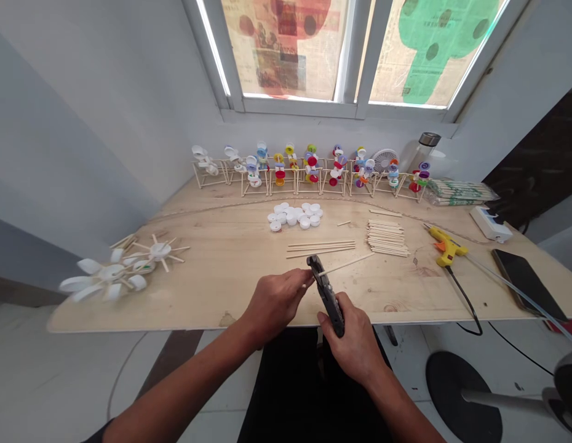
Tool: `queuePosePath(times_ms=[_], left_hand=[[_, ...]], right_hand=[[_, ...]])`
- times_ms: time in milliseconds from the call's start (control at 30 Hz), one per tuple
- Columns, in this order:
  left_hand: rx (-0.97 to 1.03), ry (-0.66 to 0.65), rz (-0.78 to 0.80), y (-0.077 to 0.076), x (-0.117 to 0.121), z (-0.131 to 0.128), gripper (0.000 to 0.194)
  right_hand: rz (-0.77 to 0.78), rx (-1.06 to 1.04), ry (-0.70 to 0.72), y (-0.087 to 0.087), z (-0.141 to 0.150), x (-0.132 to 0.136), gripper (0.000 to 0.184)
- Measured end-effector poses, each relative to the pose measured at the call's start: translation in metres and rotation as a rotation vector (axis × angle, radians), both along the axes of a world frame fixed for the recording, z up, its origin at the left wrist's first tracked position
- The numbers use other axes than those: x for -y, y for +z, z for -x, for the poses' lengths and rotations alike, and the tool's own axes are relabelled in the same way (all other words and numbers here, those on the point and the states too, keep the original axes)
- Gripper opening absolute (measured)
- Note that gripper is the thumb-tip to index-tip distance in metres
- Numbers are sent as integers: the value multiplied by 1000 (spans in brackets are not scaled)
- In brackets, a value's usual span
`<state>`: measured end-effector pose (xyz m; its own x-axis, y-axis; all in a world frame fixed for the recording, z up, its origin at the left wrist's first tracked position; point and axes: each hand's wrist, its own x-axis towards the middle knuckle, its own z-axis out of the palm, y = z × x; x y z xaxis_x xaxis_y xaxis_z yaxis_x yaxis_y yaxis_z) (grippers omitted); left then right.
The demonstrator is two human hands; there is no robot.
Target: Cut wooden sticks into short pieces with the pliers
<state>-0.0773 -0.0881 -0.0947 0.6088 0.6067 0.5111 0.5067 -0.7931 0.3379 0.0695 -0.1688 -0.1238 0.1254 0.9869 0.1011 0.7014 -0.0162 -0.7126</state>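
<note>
My right hand is wrapped round the handles of a dark plier-like cutter, which tilts up and to the left over the table's front edge. Across the cutter's jaws lies a thin wooden stick, its free end pointing right. My left hand pinches the stick's left end close beside the jaws; the fingertips are partly hidden. Just beyond, several loose wooden sticks lie side by side. A stack of shorter cut sticks sits to their right, and white bottle caps are grouped farther back.
Cap wheels on stick frames line the back by the window. White spoked wheels lie at the left. On the right are a yellow glue gun, a phone, a white power strip and bagged sticks.
</note>
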Motion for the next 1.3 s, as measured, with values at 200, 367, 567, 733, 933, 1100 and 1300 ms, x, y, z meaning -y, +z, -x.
queuePosePath(times_ms=[200, 367, 567, 733, 933, 1100, 1300], left_hand=[[-3, -115, 287, 12, -6, 4, 24], [9, 9, 184, 3, -1, 0, 19], [-38, 158, -162, -14, 4, -6, 19], [-74, 130, -185, -14, 1, -5, 22], [-3, -10, 145, -1, -2, 0, 24], [-1, -131, 430, 11, -9, 6, 28], [33, -78, 401, 7, -6, 3, 25]], right_hand=[[16, 29, 4, -3, -2, 0, 9], [34, 45, -5, -6, -1, -1, 10], [59, -12, -6, -3, -2, -2, 14], [107, -51, 8, 1, -2, 0, 13], [99, -58, 18, 3, -1, 3, 12], [72, -9, 17, 1, -1, 3, 11], [71, 29, 4, -5, -1, 0, 11]])
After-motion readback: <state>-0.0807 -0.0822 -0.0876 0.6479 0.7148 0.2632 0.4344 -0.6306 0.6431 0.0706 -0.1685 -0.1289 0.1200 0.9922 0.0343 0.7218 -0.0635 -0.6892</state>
